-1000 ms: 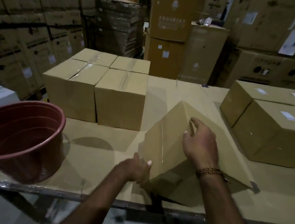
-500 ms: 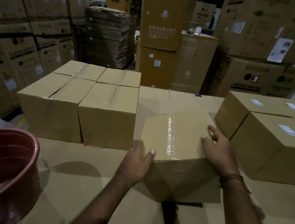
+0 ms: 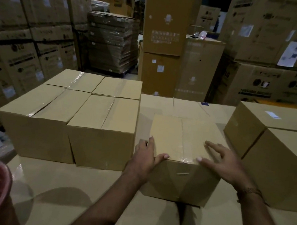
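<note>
Fingers [image 3: 212,146] touch taped box [image 3: 167,133] before LG cartons [image 3: 262,84].

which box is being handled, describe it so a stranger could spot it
On the cardboard-covered table, look between the block of four boxes on the left and the two white-labelled boxes on the right. The lone box in that gap is it. Only this one has hands on it: left hand at its near left corner, right hand flat on top.
</note>
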A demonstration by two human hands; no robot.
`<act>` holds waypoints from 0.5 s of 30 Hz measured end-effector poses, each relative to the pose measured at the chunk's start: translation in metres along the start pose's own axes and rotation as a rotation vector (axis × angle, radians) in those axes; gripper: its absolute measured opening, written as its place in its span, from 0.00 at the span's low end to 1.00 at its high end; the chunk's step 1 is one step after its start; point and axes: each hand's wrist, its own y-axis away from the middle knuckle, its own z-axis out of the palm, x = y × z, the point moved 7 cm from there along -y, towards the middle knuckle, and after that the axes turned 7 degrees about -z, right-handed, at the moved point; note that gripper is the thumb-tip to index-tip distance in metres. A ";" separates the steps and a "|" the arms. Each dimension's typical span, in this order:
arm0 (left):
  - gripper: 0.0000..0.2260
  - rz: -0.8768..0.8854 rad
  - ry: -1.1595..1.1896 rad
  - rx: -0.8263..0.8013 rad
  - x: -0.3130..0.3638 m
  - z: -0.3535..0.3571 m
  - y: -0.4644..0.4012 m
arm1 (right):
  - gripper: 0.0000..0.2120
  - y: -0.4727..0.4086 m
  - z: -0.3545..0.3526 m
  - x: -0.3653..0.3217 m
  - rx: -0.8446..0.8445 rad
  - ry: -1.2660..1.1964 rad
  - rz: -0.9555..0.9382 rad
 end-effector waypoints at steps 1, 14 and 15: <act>0.43 -0.001 -0.027 0.019 0.004 0.000 -0.008 | 0.46 -0.007 0.007 0.003 -0.050 0.018 0.000; 0.35 -0.050 -0.328 0.289 0.051 0.005 -0.083 | 0.48 -0.123 0.020 0.035 -0.142 -0.039 -0.123; 0.34 -0.043 -0.362 0.281 0.055 0.005 -0.089 | 0.48 -0.132 0.020 0.037 -0.149 -0.037 -0.127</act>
